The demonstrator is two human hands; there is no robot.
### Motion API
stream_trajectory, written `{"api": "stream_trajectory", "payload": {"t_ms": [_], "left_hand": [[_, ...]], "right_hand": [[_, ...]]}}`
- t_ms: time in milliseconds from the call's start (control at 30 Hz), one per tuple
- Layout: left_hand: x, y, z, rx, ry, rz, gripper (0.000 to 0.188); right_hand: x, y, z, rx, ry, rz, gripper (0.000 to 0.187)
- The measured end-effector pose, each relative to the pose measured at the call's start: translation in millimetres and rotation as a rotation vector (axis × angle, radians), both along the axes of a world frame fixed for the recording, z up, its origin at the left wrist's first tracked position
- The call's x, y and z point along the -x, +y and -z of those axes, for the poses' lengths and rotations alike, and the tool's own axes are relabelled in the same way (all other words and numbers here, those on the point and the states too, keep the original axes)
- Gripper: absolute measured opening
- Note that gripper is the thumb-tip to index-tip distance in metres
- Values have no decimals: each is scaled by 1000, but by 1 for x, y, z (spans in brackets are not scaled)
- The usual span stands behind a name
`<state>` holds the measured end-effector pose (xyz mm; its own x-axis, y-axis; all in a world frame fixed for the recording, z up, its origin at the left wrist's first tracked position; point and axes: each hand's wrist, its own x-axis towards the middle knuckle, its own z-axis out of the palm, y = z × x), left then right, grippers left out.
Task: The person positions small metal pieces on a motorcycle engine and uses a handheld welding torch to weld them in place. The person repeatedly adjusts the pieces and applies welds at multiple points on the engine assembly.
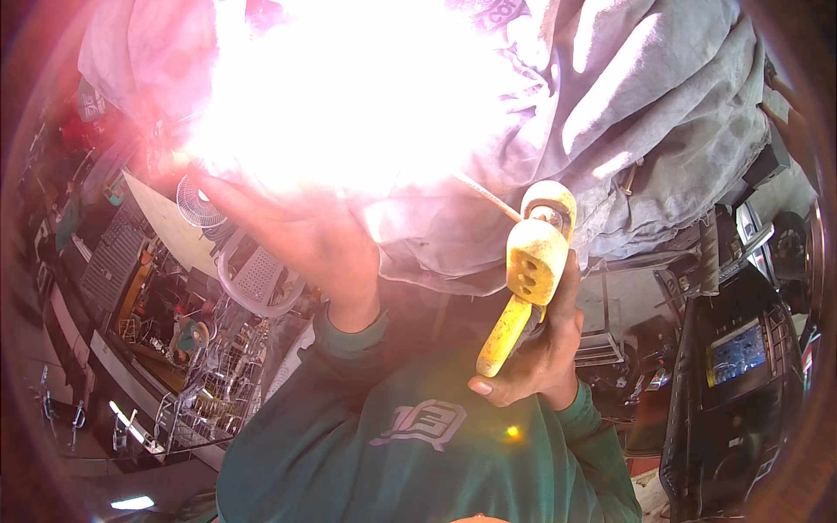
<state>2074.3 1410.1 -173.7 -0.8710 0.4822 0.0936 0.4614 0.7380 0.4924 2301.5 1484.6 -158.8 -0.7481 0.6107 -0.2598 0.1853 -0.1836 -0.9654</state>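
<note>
Far left: a small fan (199, 202), then a pale plastic chair (260, 281) with a perforated surface; both lie beyond the left forearm and appear unconnected with the work.

Left hand (309, 235): reaches up to the edge of a white glare (357, 96). Wrist and base of hand visible; fingertips washed out. Cannot tell whether it grasps, steadies or merely hovers.

Centre: glare covers most of the upper middle. Judged to be a welding arc, lit at this moment. Whatever sits under it is unreadable: no seam, bead or edge can be made out, so the finished portion cannot be measured.

Right of centre: a thin rod (488, 196) runs from the glare down to a yellow holder (534, 266), clamped in its head. A short length of rod shows; its far end is lost in the light, so how much is used up is unknown.

Right hand (558, 344): wrapped around the holder's handle, thumb on the near side, in front of the green shirt (366, 462).

Right: grey cloth (663, 113), creased, spread beside and below the glare.

Progress, judged: rod loaded, arc struck, work under way. Left: finishing the pass and putting out the arc; the holder is not yet put down.
</note>
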Motion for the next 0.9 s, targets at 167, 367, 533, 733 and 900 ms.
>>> {"api": "stream_trajectory", "payload": {"t_ms": [167, 367, 533, 733, 900], "left_hand": [[-3, 10, 3, -221, -110, -39, 67], [-3, 23, 4, -313, -108, -43, 82], [-3, 22, 5, -281, -89, -55, 84], [-3, 20, 2, -215, -67, -67, 83], [-3, 20, 2, -218, -84, -115, 84]], "right_hand": [[-7, -7, 0, -41, -15, -21, 139], [-21, -18, -4, 272, -65, 143, 147], [-24, -14, -1, 219, -80, 47, 146], [-22, -14, -2, 186, -93, 53, 145], [-28, -13, -4, 149, -98, 47, 146]]}}
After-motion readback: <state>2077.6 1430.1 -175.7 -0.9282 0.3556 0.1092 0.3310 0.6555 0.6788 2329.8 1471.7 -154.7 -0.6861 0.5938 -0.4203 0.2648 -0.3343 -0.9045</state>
